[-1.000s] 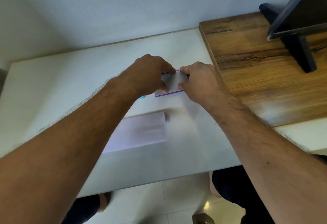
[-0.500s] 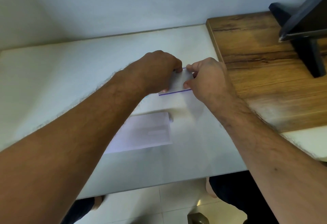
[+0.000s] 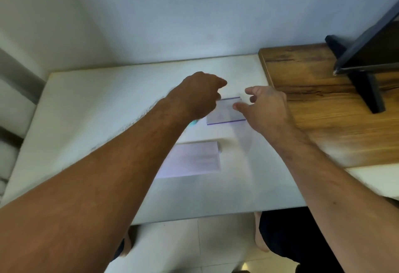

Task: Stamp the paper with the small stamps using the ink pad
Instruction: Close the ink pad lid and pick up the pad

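Right hand (image 3: 264,108) fingers spread, gripping nothing, just above the flat rectangular purple-edged ink pad (image 3: 225,111). Left hand (image 3: 199,94) curled at its 9 o'clock edge — contents can't tell. Pale rectangular paper (image 3: 192,159) at pad's 7 o'clock looks unstamped — stamping all left.

Smooth white table (image 3: 90,108); grained wood board (image 3: 323,108); matt paper (image 3: 194,160)
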